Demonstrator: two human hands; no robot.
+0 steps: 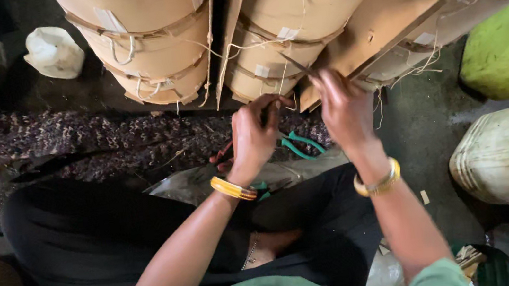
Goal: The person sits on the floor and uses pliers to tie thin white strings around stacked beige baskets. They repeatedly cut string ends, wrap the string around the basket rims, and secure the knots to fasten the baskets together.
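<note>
Your left hand (255,138) pinches thin pale string at twelve o'clock; your right hand (342,107) pinches a slim dark blade (298,65) against tan cardboard-wrapped rolls (280,36). The string seems light, limp; grip it near the knot.

Two hands (254,136) (344,109) at work, two gold bangles (233,188) (378,183); beyond them, two tied bundles of brown paper rolls (148,39) (286,29); green-handled pliers (299,145) beside the left hand.
</note>
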